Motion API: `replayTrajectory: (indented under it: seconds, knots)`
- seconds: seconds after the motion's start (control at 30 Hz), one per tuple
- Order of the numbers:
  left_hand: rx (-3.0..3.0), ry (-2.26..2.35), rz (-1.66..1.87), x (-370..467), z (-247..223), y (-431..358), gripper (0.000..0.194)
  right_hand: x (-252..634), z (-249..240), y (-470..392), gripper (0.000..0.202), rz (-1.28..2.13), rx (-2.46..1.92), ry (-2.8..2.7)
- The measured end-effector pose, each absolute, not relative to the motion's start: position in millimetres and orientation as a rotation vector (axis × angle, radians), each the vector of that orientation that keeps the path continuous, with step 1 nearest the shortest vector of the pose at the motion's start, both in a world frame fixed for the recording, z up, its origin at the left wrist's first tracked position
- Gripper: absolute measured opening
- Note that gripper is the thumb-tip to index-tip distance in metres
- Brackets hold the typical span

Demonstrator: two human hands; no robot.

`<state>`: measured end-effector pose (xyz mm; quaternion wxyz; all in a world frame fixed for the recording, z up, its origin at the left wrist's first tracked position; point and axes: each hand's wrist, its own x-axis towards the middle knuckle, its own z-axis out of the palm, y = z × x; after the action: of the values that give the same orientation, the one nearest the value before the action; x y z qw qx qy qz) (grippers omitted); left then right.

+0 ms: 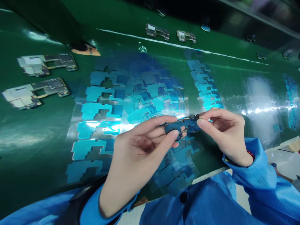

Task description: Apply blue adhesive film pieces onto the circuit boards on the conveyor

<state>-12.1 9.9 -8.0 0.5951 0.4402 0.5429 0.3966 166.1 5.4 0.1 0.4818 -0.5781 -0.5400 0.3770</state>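
Observation:
A small dark blue circuit board [172, 126] is held up between both hands over the green table. My left hand [145, 143] grips its left end, with the thumb on the face and the fingers behind. Thumb and forefinger of my right hand [217, 128] pinch the right end. Beneath and beyond the hands lie clear sheets with blue cut-out film pieces [90, 112], some in a column at left, others overlapping in the middle. A narrower strip of blue pieces [206, 87] lies past my right hand.
Two circuit boards [35, 92] lie at the left on the green table [28, 134]. Two more [157, 32] sit beyond a white line. A dark post [49, 22] stands at upper left. More film [290, 100] lies far right, near the table's edge.

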Motion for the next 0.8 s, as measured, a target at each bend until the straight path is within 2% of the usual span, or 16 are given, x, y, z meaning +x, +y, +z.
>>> replayTrajectory:
  seconds: [0.13, 0.4, 0.5, 0.63, 0.73, 0.8]
  knots:
    - [0.985, 1.219, 0.941, -11.4, -9.1, 10.3, 0.018, 166.1, -4.6, 1.1, 0.016, 0.885, -1.377, -1.363]
    - [0.957, 1.209, 0.906, -12.2, -4.0, 9.8, 0.019, 174.1, -13.5, 5.0, 0.023, 0.601, -1.384, -1.532]
    - [0.93, 1.237, 0.903, -12.1, -2.6, 10.9, 0.017, 177.0, -13.7, 9.2, 0.02, 0.776, -1.372, -1.41]
    - [0.889, 1.242, 0.936, -12.3, -4.4, 9.0, 0.021, 172.2, -15.0, 3.2, 0.021, 1.23, -1.312, -1.276]
    - [0.909, 1.22, 0.873, -13.4, -9.7, 8.5, 0.031, 174.3, -16.1, 0.9, 0.02, 1.406, -1.344, -1.224]
    - [0.911, 1.189, 0.867, -14.4, -13.3, 10.2, 0.047, 186.9, -13.0, 10.5, 0.027, 1.411, -1.397, -1.263]
